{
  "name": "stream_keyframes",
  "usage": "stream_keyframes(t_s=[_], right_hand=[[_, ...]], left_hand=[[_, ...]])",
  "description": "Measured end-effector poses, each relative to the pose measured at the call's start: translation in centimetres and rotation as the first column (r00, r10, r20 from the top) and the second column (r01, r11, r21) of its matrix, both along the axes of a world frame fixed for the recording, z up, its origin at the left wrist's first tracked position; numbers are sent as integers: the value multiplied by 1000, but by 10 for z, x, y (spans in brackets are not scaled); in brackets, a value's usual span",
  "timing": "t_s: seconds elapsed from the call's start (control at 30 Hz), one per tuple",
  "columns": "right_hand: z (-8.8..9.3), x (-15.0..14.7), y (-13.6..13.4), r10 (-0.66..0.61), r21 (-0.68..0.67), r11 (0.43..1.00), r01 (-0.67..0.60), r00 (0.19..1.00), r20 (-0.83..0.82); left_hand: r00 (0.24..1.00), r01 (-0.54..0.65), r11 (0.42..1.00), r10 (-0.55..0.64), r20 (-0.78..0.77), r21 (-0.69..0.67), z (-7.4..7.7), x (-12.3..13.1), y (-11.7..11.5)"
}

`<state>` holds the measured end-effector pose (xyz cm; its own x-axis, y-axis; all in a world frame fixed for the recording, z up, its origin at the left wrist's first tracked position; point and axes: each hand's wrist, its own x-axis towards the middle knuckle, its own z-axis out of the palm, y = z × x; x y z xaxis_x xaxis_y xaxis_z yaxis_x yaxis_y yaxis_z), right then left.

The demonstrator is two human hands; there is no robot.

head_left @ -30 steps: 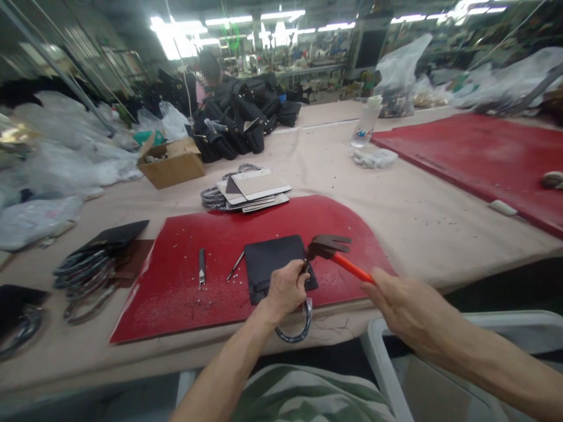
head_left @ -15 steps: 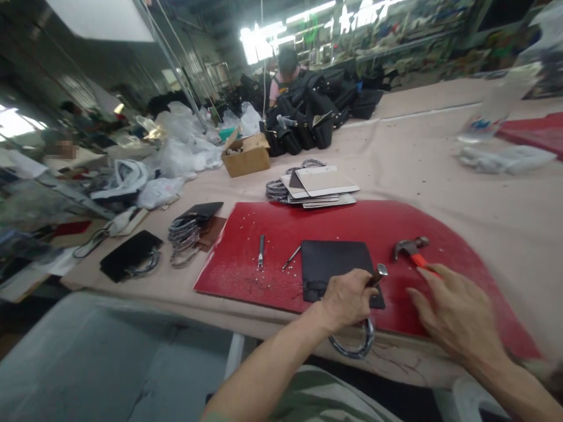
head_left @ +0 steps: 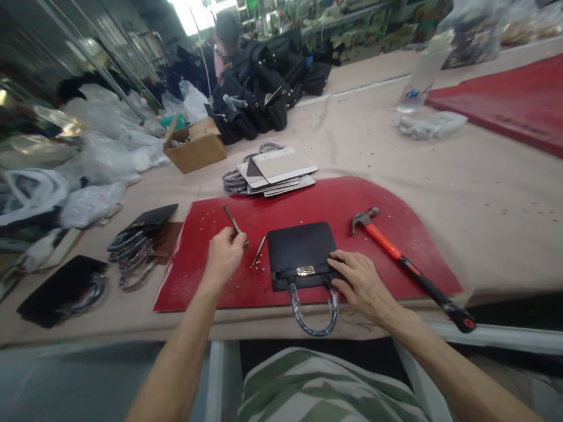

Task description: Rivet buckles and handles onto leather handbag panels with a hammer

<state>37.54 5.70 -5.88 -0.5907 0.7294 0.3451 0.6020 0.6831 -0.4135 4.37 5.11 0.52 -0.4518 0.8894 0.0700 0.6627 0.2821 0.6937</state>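
My left hand (head_left: 225, 251) is closed in a pinch around a slim metal rod-like tool (head_left: 231, 219), tilted above the red board (head_left: 202, 234). Beside it, a thin pointed tool (head_left: 259, 251) lies on the board among small pale bits. A black bag panel (head_left: 301, 243) lies flat, with a shiny metal clasp (head_left: 305, 271) near its lower edge. Its plastic-wrapped handle (head_left: 303, 325) hangs toward me over the board's edge. My right hand (head_left: 363, 287) is open, its fingertips resting on the panel's right edge. To its right lies a claw hammer (head_left: 391, 247), untouched.
Behind the board sits a stack of pale panels (head_left: 281, 170). Wrapped handles (head_left: 132, 252) and another black panel (head_left: 61, 290) lie left. Farther back are a cardboard box (head_left: 196, 149), black bags (head_left: 259, 82), a person and a plastic bottle (head_left: 422, 76).
My left hand has moved left off the panel, uncovering the clasp, and holds a slim tool. My right hand has left the hammer's handle and moved onto the panel. The view has shifted right.
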Motion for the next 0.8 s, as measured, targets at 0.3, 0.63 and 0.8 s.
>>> stream_keyframes(t_s=[0.3,0.63,0.8], right_hand=[[0,-9,16,111,131,982,-133,980,167],[2,-13,14,155,330,897,-294,908,388],[1,-14,11,115,282,932,-229,922,368]], left_hand=[[745,-370,823,-15,-667,-431,-25,-79,-50],[760,105,979,-193,-620,-176,-30,-8,-59],[641,596,787,-586,-496,-160,-38,72,-57]])
